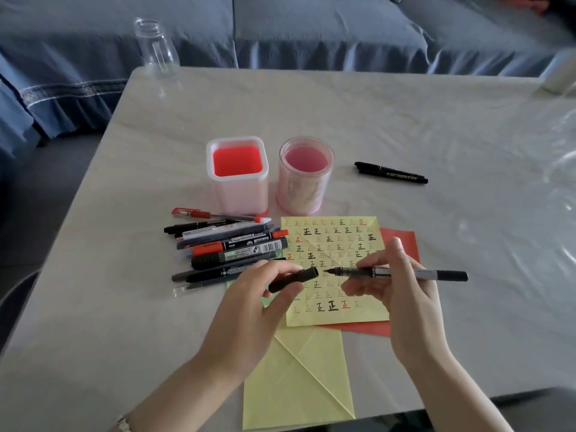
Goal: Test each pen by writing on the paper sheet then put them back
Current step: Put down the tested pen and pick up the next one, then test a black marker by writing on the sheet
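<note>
Single view: head-worn wide-angle cam, facing forward and down across the worktop (405, 113) from its near side. Close range: both forearms enter from the bottom edge, with the left hand (249, 307) and right hand (405, 294) at lower centre over the paper sheet (330, 238). The worktop's far edge crosses the upper frame, and a blue-covered sofa (311, 26) fills the top strip beyond it.

Yellow paper sheet (330, 244), red-and-black characters

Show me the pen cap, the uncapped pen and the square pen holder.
pen cap (296, 278), head view, black body near open end
uncapped pen (378, 272), head view, the labelled barrel
square pen holder (238, 194), head view, its front wall
</note>
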Available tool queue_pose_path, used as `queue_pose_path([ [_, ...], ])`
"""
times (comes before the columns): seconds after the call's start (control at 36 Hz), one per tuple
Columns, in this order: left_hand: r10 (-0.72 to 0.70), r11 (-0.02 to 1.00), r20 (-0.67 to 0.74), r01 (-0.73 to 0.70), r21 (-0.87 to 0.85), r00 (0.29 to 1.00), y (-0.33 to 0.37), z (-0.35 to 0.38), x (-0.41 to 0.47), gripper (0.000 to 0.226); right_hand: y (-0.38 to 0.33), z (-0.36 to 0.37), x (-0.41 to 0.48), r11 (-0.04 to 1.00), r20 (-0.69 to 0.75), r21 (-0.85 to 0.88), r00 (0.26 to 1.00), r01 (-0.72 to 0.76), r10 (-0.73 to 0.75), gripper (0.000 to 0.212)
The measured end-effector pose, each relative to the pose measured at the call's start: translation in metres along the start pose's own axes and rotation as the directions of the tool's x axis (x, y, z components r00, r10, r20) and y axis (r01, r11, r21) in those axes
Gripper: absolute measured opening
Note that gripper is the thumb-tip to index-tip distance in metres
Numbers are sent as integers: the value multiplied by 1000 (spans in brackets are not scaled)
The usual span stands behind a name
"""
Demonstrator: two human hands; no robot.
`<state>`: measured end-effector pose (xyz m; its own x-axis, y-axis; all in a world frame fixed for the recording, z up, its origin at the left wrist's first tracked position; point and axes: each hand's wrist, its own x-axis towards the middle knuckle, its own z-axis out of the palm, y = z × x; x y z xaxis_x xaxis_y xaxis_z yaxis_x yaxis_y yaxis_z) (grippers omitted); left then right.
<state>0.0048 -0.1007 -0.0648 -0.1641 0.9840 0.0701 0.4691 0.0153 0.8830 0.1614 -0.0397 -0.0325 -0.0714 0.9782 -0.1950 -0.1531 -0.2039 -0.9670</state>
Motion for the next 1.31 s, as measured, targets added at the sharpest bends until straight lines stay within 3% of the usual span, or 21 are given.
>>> queue_pose_path([
  [0.17, 67, 997, 3, -67, 30, 998, 0, 1, 4, 8, -1, 0, 1, 996, 42, -82, 999, 19, -15, 39],
  [0.28, 149, 988, 48, -151, 34, 988, 2, 4, 3, 24, 7, 1, 0, 978, 92, -196, 994, 72, -55, 37],
  [0.42, 174, 985, 151, -171, -33, 973, 13, 8, 0, 18, 8, 7, -1, 981, 68, -141, 990, 131, -123, 46],
  [0.58, 36, 971, 250, 25, -237, 968, 32, 10, 17, 12, 5, 2, 4, 963, 26, -165, 977, 214, -213, 36],
  [0.72, -90, 836, 495, 336, -435, 864, 41, 8, 31, 25, -2, -6, 8, 959, 138, -130, 962, 253, -235, 32],
  [0.78, -69, 843, 561, 348, -409, 825, 44, 6, 33, 25, 1, -8, 10, 966, 207, -110, 956, 232, -206, 29],
  [0.81, -45, 888, 556, 288, -359, 830, 44, 5, 33, 23, 3, -8, 10, 966, 225, -114, 953, 231, -202, 31],
  [0.89, 78, 997, 379, -68, -39, 922, 29, 3, 34, 9, 10, -6, 14, 939, 246, -257, 955, 229, -165, 35],
  [0.97, 221, 912, 144, -257, 321, 965, 3, 0, 40, 10, 21, -8, 23, 892, 341, -437, 939, 116, 45, 5],
  [1.03, 238, 871, 23, -224, 437, 971, -14, -5, 45, 17, 31, -16, 38, 809, 308, -581, 944, 90, 116, 9],
  [1.11, 266, 816, -84, -178, 550, 960, -35, -18, 50, 22, 33, -32, 74, 616, 209, -760, 975, 208, -72, 18],
  [1.19, 295, 743, -192, -98, 662, 936, -52, -27, 49, 14, 16, -44, 119, 459, 157, -848, 952, 267, -264, 28],
  [1.31, 273, 680, -244, -7, 733, 931, -68, -29, 46, 12, -1, -53, 175, 231, 185, -935, 927, 269, -327, 38],
])
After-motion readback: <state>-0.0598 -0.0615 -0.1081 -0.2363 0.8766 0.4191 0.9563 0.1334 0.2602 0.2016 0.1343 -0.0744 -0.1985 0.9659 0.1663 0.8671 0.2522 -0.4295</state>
